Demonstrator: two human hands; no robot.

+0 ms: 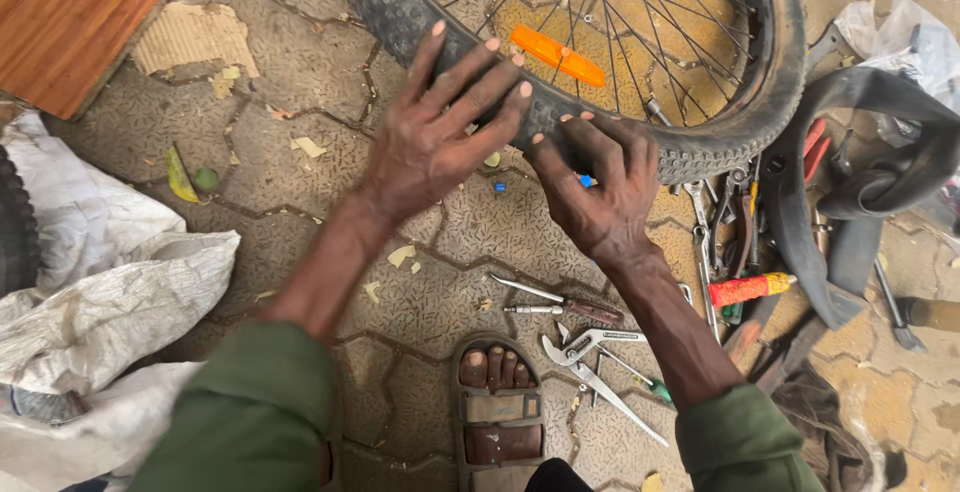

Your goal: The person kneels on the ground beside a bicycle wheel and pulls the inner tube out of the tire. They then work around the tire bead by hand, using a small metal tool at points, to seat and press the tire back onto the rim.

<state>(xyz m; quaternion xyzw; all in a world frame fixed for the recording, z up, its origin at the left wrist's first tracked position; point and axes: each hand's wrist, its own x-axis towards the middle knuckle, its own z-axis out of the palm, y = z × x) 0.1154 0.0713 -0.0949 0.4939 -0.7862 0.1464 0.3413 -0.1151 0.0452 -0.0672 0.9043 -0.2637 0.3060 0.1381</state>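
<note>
A bicycle wheel with a black knobbly tyre [720, 142], spokes and an orange reflector [558, 55] lies flat on the paving. My left hand [440, 127] rests palm down with fingers spread on the tyre's near edge. Beside it, my right hand [600, 187] has its fingers curled against the tyre's edge, with a small blue piece [585, 181] showing at the fingertips. Whether it grips that piece is unclear. A second small blue bit [498, 188] lies on the ground between the hands.
Screwdrivers [565, 304], a spanner [590, 342] and pliers lie near my sandalled foot [498, 402]. More tools and a black inner tube [860, 192] are piled at the right. White sacks [90, 302] are at the left, a wooden board [70, 12] at top left.
</note>
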